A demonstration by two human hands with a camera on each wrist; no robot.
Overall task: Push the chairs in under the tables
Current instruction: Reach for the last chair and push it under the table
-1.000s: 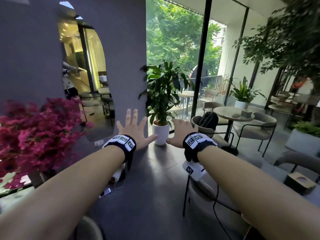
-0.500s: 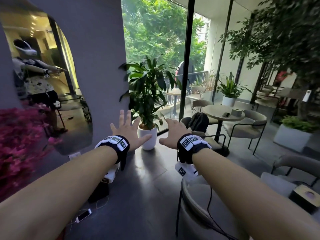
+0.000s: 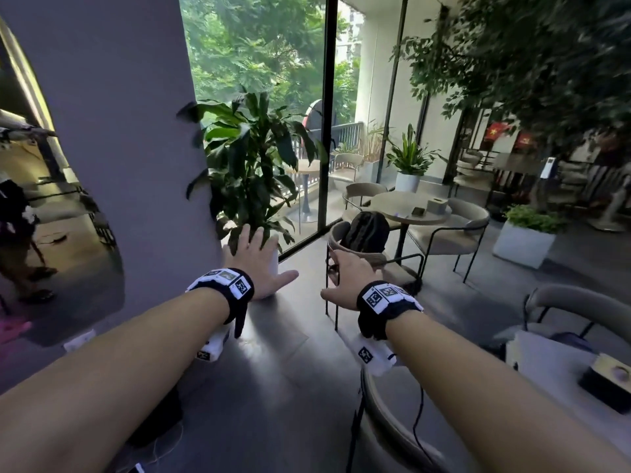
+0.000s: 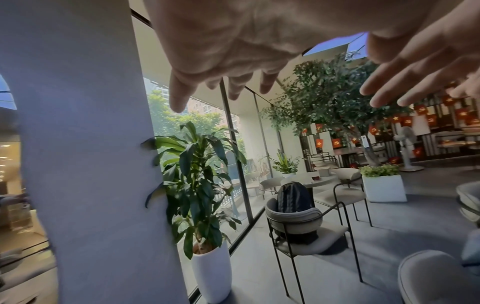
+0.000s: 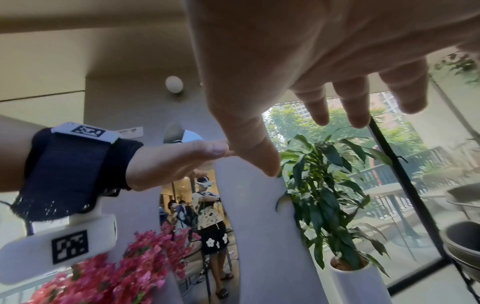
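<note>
Both arms reach forward in the air. The left hand (image 3: pixel 254 264) is spread flat with straight fingers, holding nothing; the right hand (image 3: pixel 346 278) is likewise open and empty. Beyond them a chair (image 3: pixel 372 257) carrying a black backpack (image 3: pixel 367 232) stands beside the round table (image 3: pixel 406 208).

The dark grey tiled floor (image 3: pixel 273 387) carries a tall white plant pot (image 4: pixel 211 271), a black-legged beige chair (image 4: pixel 309 232) and a round beige table (image 3: pixel 406 208), on which rest a small box (image 3: pixel 437 205) and a dark object (image 3: pixel 418 211).
</note>
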